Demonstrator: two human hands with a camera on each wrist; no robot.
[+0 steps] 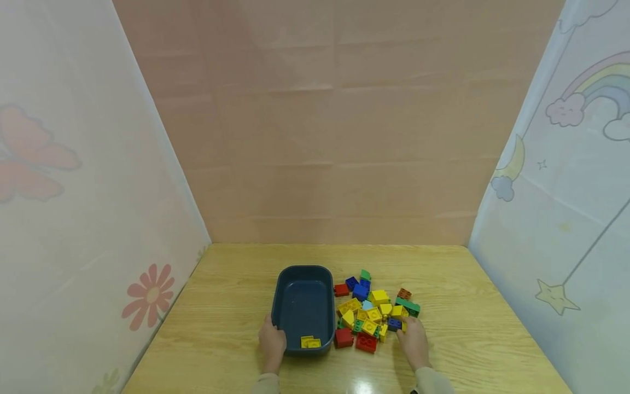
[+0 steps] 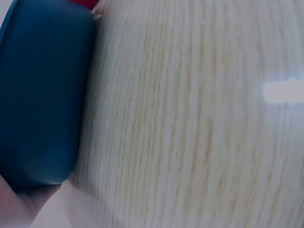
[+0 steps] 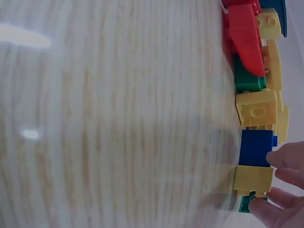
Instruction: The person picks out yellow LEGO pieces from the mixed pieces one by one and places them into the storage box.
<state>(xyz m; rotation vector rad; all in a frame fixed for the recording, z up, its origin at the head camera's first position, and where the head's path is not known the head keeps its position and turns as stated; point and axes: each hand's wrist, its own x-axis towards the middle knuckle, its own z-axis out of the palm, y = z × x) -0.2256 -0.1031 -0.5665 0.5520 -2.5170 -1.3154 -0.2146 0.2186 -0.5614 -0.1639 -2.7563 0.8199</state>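
Observation:
My left hand [image 1: 273,342] grips the near left edge of a dark blue tray [image 1: 278,290]. In the left wrist view the thumb lies against the corner of the tray [image 2: 42,104]. Two yellow building blocks [image 1: 310,342] lie in the tray's near end. At the near right of the block pile is my right hand [image 1: 414,342]. Its fingers stand on either side of a yellow block [image 3: 253,178], with the thumb at a dark blue block [image 3: 256,148] and another fingertip at a green block [image 3: 245,203]. Whether they pinch the yellow block is unclear.
To the right of the tray, loose blocks lie in a pile, including red blocks [image 1: 366,342], a yellow block [image 1: 380,297] and a long green block [image 1: 408,306]. The wooden table [image 1: 221,306] is bounded by patterned side panels [image 1: 556,241] and a tan back panel [image 1: 334,137].

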